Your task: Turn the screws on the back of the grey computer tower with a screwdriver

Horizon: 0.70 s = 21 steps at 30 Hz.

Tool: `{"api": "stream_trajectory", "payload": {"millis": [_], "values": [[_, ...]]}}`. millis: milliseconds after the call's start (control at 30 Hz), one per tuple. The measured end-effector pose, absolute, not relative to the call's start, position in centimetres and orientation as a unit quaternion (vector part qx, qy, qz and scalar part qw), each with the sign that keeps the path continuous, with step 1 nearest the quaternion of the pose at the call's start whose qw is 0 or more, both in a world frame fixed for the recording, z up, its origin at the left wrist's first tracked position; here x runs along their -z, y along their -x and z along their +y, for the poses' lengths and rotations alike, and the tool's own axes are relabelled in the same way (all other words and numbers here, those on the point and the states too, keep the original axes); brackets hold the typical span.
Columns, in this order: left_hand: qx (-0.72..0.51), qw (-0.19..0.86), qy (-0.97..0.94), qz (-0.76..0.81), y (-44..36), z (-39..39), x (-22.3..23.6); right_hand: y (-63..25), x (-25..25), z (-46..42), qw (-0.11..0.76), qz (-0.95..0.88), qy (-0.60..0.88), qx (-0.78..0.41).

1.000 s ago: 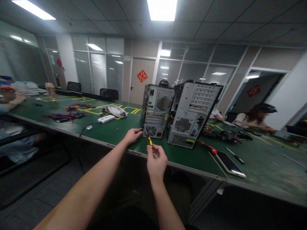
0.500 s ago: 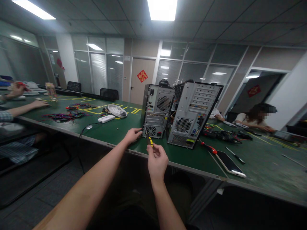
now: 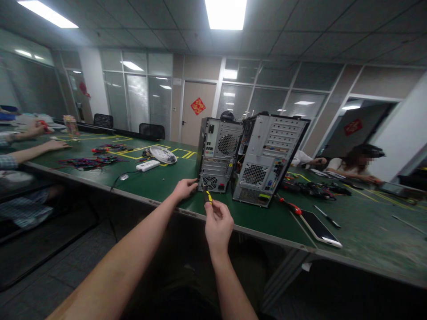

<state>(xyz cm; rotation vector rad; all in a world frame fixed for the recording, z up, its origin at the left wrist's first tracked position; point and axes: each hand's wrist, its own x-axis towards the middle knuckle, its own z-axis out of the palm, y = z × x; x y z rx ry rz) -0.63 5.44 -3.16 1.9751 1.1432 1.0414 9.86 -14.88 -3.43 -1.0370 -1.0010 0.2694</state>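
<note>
Two computer towers stand upright at the table edge with their backs towards me. My right hand (image 3: 219,220) pinches the end of a black-and-yellow screwdriver (image 3: 208,196). The tool points up at the lower back of the smaller tower (image 3: 216,153), near its power-supply fan grille; whether the tip sits in a screw is too small to tell. Resting by that tower's lower left side is my left hand (image 3: 184,189), fingers stretched out against the case, holding nothing I can see. The larger tower (image 3: 260,178) leans in view just to the right.
Right of the towers lie a phone (image 3: 320,226), a red-handled tool (image 3: 293,207), a thin screwdriver (image 3: 327,217) and dark cables (image 3: 315,189). To the left are a white power strip (image 3: 147,166), a white round basket (image 3: 163,154) and cable bundles (image 3: 90,162). Other people sit at both ends.
My hands and the towers look unmoved; the screwdriver handle has turned slightly in my right fingers. At the far left and right, other people's hands have shifted.
</note>
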Motion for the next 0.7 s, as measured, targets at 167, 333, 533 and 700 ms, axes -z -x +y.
{"api": "stream_trajectory", "payload": {"millis": [167, 333, 533, 700], "values": [[-0.397, 0.314, -0.747, 0.431, 0.61, 5.51, 3.29, -9.87, 3.13, -15.14, 0.738, -0.476, 0.466, -0.103], [-0.398, 0.314, -0.75, 0.425, 0.62, 5.54, 3.36, -9.83, 3.02, -15.16, 0.731, -0.479, 0.477, -0.089], [-0.397, 0.321, -0.745, 0.429, 0.6, 5.66, 3.45, -9.85, 3.45, -15.03, 0.733, -0.467, 0.482, -0.111], [-0.395, 0.313, -0.752, 0.425, 0.67, 5.81, 3.47, -9.84, 2.89, -15.49, 0.721, -0.497, 0.478, -0.072]]}}
